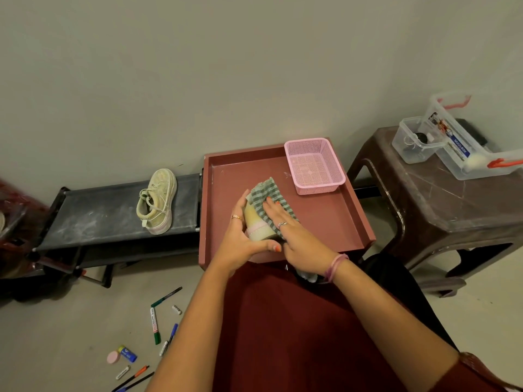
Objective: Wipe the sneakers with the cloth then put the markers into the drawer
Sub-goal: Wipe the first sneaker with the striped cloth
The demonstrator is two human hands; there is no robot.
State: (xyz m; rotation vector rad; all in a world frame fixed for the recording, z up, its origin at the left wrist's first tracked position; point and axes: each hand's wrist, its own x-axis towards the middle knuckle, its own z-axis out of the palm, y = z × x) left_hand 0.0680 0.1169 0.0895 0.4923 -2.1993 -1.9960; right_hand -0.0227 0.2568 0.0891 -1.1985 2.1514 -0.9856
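A cream sneaker (259, 226) lies in the reddish-brown open drawer (334, 219). My left hand (240, 239) grips its side and heel. My right hand (285, 222) presses a green checked cloth (261, 193) flat against the sneaker's top with straight fingers. The second cream sneaker (157, 203) lies on its side on the black shoe rack (93, 216) to the left. Several markers (154, 325) and pens lie scattered on the floor at the lower left.
A pink plastic basket (314, 165) stands in the drawer's far right corner. A brown plastic stool (441, 199) on the right carries clear plastic boxes (464, 142). A pink round case (113, 357) and a blue battery (128, 353) lie among the pens.
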